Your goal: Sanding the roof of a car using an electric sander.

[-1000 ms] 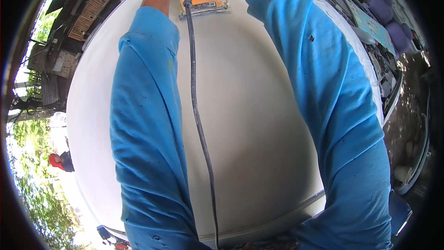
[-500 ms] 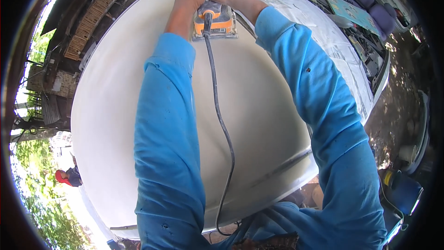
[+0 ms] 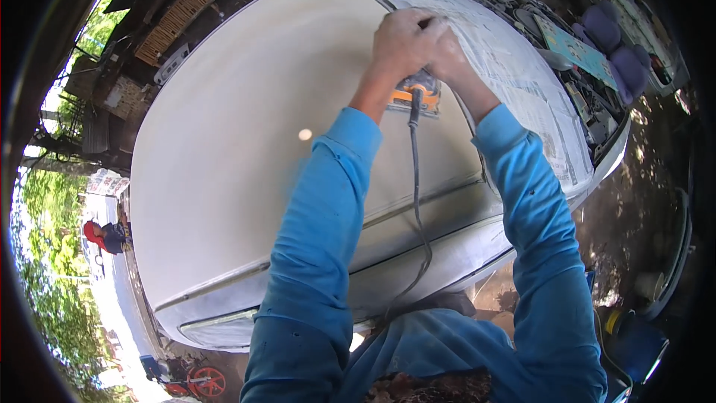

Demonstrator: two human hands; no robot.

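An orange and black electric sander [image 3: 430, 100] rests on the pale, dusty roof [image 3: 231, 104] of a car, close to the edge of the papered windshield area. My left hand [image 3: 400, 43] is wrapped over its top, and my right hand [image 3: 446, 51] presses in beside it, the two touching. Both hands hide most of the sander's body, and their fingertips are partly out of sight. From the sander's near side a dark power cord [image 3: 415, 172] runs down across the roof and the car's side toward my body.
White masking paper [image 3: 514, 82] covers the car's front glass. Beyond it lie exposed engine parts [image 3: 514, 21], a teal board [image 3: 574, 51] and purple seats [image 3: 605, 33]. A person in a red cap [image 3: 95, 233] is at far left; a blue container [image 3: 638, 347] stands at lower right.
Both hands and the sander have come nearer to me across the roof. My view has shifted too, bringing more of the car's near side into sight.
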